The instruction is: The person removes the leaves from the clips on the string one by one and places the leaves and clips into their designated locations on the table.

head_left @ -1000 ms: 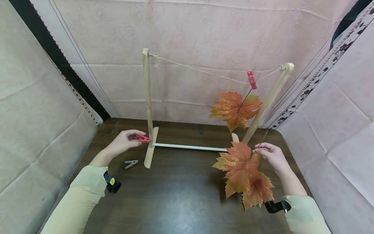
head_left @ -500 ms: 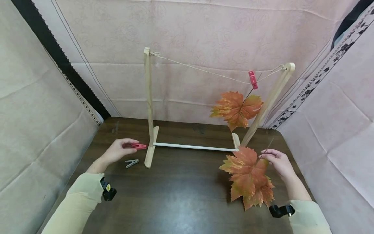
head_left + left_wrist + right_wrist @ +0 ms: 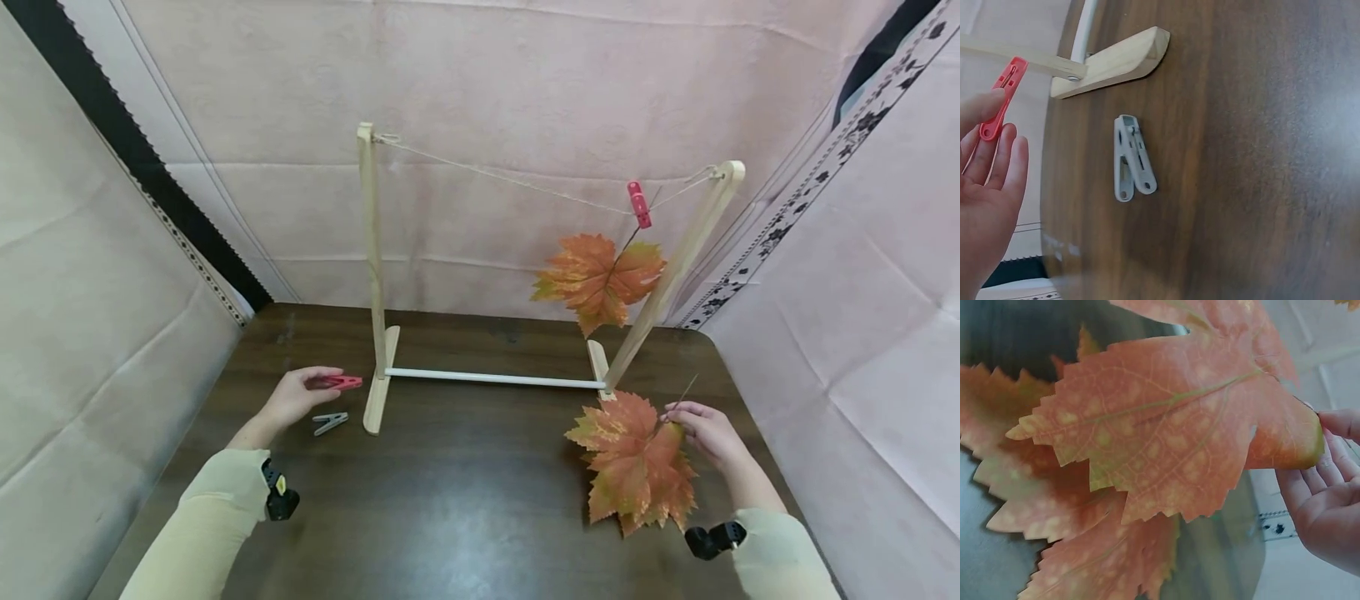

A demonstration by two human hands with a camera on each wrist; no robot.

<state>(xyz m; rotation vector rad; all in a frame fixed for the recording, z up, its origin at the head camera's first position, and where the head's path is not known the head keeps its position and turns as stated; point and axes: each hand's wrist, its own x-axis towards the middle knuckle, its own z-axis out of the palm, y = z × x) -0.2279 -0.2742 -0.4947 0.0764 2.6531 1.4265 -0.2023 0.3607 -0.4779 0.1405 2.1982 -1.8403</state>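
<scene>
My left hand [image 3: 294, 398] pinches a red clothespin [image 3: 1005, 97] between thumb and fingers, left of the wooden stand. A grey clothespin [image 3: 1132, 156] lies on the table just beside that hand. On the right, my right hand [image 3: 708, 432] pinches the stem of an orange maple leaf [image 3: 637, 450], which hangs in front of the stand's right foot. Beneath it, largely covered, is another orange leaf [image 3: 1029, 512]. A third maple leaf [image 3: 600, 279] hangs from the string [image 3: 495, 175] by a second red clothespin [image 3: 639, 205].
The stand has a left post [image 3: 371, 250], a slanting right post [image 3: 675, 275] and a white crossbar [image 3: 487, 379] low between them. It stands on a dark wooden table [image 3: 450, 500]. Pale cloth walls [image 3: 480, 75] enclose the back and both sides.
My left hand has drawn back leftward from the post with the red clothespin. My right hand has come lower and nearer, and its leaf now overlaps more of the leaf beneath.
</scene>
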